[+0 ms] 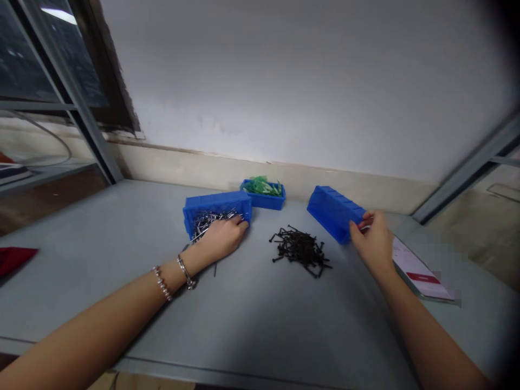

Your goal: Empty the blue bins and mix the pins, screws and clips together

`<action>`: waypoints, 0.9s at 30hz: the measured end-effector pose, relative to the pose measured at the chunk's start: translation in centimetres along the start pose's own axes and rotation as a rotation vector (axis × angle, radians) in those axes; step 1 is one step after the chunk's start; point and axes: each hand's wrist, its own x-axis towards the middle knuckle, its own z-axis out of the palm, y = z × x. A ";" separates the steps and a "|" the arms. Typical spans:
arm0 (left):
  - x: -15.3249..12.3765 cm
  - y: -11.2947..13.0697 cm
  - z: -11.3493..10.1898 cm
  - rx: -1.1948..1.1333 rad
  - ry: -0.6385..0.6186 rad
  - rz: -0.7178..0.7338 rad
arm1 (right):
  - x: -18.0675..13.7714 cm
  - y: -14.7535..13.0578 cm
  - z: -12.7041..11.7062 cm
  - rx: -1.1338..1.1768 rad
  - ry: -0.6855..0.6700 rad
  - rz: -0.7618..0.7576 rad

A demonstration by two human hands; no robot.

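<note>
My left hand [224, 236] is closed at the lower right edge of a blue plastic bin [215, 200]. This bin lies tipped toward me, and many silver screws [207, 219] show in its mouth. Its fingertips are partly hidden. My right hand [374, 241] grips the near end of a second blue bin [335, 211], which is tilted on its side with no screws visible inside. Between the two bins lies a loose pile of black screws [300, 249] on the grey table [252, 319].
Against the wall stands a smaller blue bin [266, 202] with green-and-clear plastic pieces [262, 186]. A phone [422, 273] with a lit screen lies beside my right forearm. Red material [16, 259] is at the left edge. Metal posts [91, 130] rise at both sides.
</note>
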 end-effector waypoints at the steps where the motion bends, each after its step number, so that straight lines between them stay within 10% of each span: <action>1: 0.0 0.0 0.0 -0.003 -0.001 0.003 | 0.0 0.0 0.0 0.010 0.001 -0.004; 19: -0.3 -0.1 -0.1 -0.031 0.028 0.029 | 1.8 2.5 -0.4 0.403 0.090 0.464; 27: -0.2 -0.1 -0.3 -0.026 0.063 0.045 | 2.1 4.6 0.1 0.301 0.049 0.377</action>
